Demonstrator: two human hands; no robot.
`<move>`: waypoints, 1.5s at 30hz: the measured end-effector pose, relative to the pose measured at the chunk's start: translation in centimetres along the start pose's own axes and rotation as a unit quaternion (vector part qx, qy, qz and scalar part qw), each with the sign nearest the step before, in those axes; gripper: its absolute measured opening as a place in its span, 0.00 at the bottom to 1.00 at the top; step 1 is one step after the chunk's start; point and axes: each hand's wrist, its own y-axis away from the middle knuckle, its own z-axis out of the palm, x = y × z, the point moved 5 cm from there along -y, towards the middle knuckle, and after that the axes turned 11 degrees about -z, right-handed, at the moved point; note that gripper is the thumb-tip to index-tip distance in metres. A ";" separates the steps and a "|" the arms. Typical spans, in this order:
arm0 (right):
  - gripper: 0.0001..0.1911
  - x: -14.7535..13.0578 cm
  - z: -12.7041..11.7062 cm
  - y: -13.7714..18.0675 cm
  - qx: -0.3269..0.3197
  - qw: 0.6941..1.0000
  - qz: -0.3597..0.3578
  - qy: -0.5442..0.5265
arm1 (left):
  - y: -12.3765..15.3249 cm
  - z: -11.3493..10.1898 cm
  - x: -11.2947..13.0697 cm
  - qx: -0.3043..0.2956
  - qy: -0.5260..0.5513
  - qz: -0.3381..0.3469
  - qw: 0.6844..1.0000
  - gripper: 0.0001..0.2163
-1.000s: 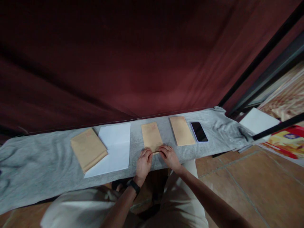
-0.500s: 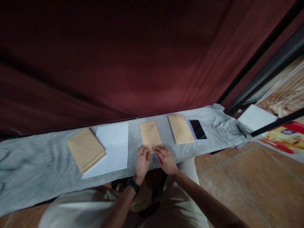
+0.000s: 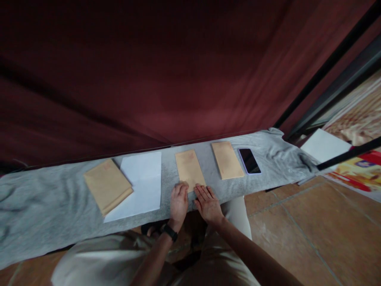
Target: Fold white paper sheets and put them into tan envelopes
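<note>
My left hand (image 3: 178, 202) and my right hand (image 3: 207, 203) lie flat, fingers stretched out, on a grey cloth (image 3: 47, 202) covering a long narrow table. Their fingertips rest at the near end of a tan envelope (image 3: 189, 169) that lies flat in the middle. A black watch is on my left wrist. A second tan envelope (image 3: 227, 159) lies to the right, apart from my hands. To the left, a stack of tan envelopes (image 3: 107, 185) overlaps a white sheet of paper (image 3: 141, 182).
A dark phone (image 3: 249, 161) lies screen up right of the second envelope. A dark red curtain (image 3: 149, 79) hangs behind the table. At far right are a white sheet (image 3: 323, 145), a black bar and colourful printed material. Tiled floor lies below.
My hands had been pinching the near end of the middle envelope; now their fingers have opened and lie flat at its edge. The view has shifted slightly.
</note>
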 end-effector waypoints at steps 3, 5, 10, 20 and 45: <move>0.28 0.2 -0.1 0.2 0.007 1.000 0.011 0.003 | 1.8 0.5 0.6 -0.037 -0.045 0.057 0.997 0.17; 0.28 0.2 -0.1 0.2 0.005 1.000 0.010 -0.001 | 3.0 0.9 1.1 -0.061 -0.062 0.086 0.992 0.21; 0.29 0.2 0.0 0.3 -0.003 1.000 0.012 0.003 | 4.3 1.3 1.6 -0.082 -0.087 0.071 0.990 0.25; 0.24 1.6 -1.5 0.8 -0.002 0.997 0.036 0.062 | 4.4 0.0 2.0 -0.060 -0.199 0.058 0.976 0.23; 0.27 1.9 0.3 -0.1 -0.013 0.996 -0.039 0.080 | -0.4 4.5 2.3 -0.091 -0.172 0.113 0.974 0.27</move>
